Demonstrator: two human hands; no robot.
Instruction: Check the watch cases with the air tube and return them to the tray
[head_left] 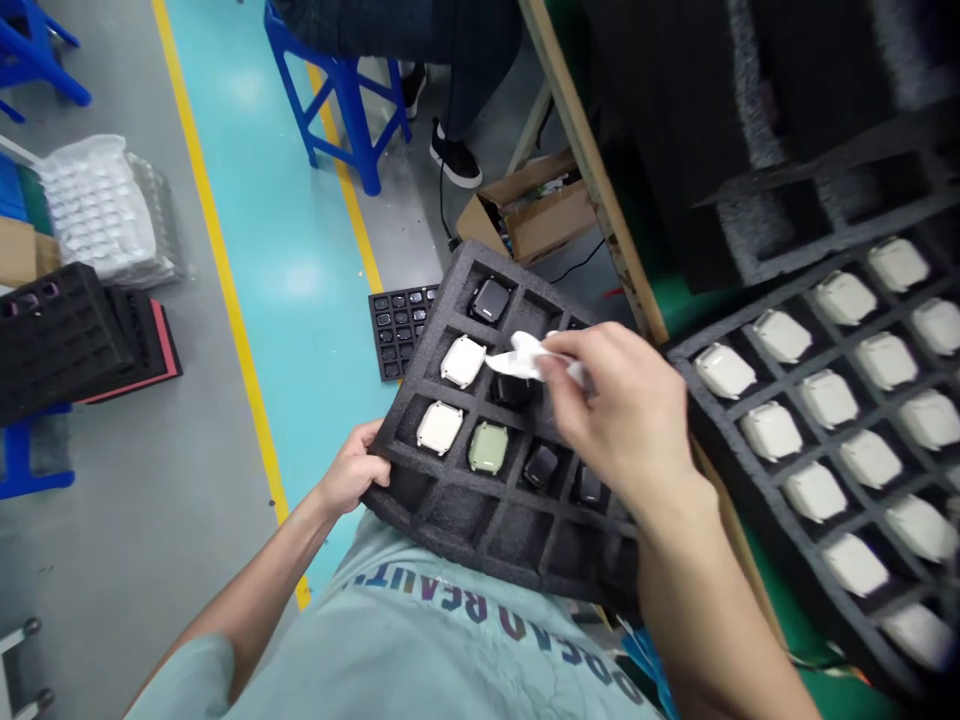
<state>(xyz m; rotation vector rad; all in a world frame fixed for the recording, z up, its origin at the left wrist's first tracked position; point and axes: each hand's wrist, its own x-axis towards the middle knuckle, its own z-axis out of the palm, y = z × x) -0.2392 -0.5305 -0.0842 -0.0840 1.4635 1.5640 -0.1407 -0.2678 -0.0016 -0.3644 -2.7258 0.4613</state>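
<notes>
My left hand (352,470) grips the left edge of a black foam tray (457,520) held against my body. Its cells hold two white watch cases (450,395), a green one (487,447) and several black ones (490,300). My right hand (622,400) hovers over the tray's middle, fingers pinched on a small white piece (525,358), possibly a cloth or a case, just above a black case.
A larger black foam tray (720,470) filled with white cases lies on the green bench at right, more black foam (750,110) behind it. On the floor: a small black tray (397,325), a cardboard box (525,210), foam stacks (67,340), blue stools (337,90) and a seated person's legs (450,100).
</notes>
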